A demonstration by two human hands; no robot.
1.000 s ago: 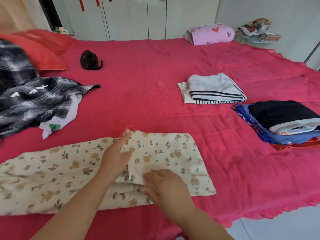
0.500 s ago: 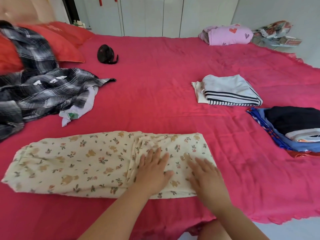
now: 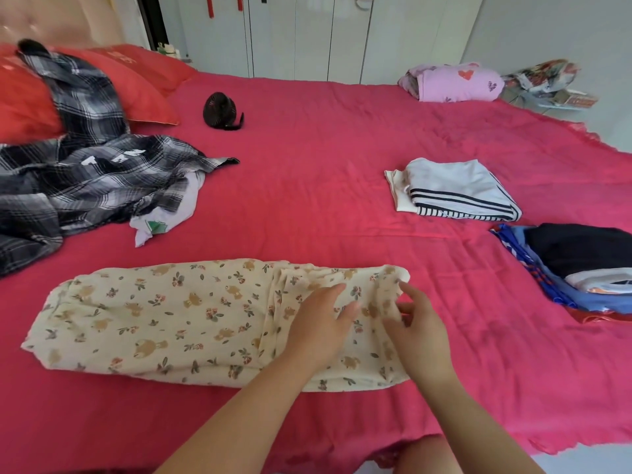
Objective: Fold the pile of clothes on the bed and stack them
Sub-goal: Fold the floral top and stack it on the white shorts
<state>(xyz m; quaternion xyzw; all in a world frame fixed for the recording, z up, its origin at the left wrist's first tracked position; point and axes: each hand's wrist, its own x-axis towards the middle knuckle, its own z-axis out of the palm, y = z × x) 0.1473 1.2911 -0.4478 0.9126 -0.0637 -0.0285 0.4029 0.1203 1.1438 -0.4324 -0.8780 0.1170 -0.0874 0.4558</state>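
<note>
The right hand (image 3: pixel 421 334), flat on the cream bear-and-flower printed cotton garment (image 3: pixel 154 319) half a second ago, has lifted and now pinches its bunched right end. The left hand (image 3: pixel 321 325) has slid rightward, fingers spread on the folded part.

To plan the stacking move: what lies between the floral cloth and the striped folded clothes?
Head view: only bare red bedspread between the floral cloth and the striped folded clothes.
</note>
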